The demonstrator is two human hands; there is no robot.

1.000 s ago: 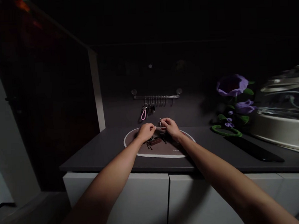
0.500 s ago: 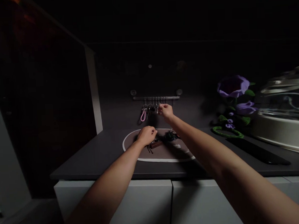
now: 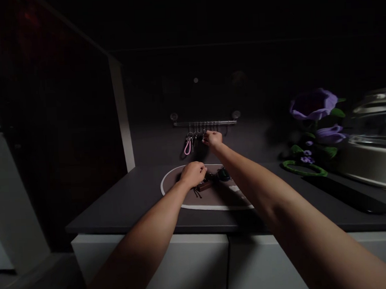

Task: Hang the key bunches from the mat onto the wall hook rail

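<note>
My right hand (image 3: 213, 138) is raised at a clear hook rail (image 3: 205, 123) on the dark wall. Its fingers are pinched on a small metal key ring (image 3: 204, 131) just below a hook. Left of it hang several sets of keys (image 3: 195, 138), one with a pink loop strap (image 3: 187, 147). Low over an oval mat (image 3: 212, 207), my left hand (image 3: 193, 174) has its fingers curled in; whatever they may hold is hidden. Beside it on the mat lie a brown key holder (image 3: 205, 185) with a dark cord and a dark green item (image 3: 223, 174).
Purple knitted flowers (image 3: 314, 106) with a green ring base (image 3: 304, 169) stand at the right. Near them are a long black object (image 3: 351, 194) and a large pale appliance (image 3: 375, 161) with a clear cover. The grey counter (image 3: 118, 204) tops white cabinets (image 3: 196, 265).
The view has turned slightly left. My right hand has moved a little left along the rail, bringing the key ring nearer the hooks. My left hand stays low over the mat.
</note>
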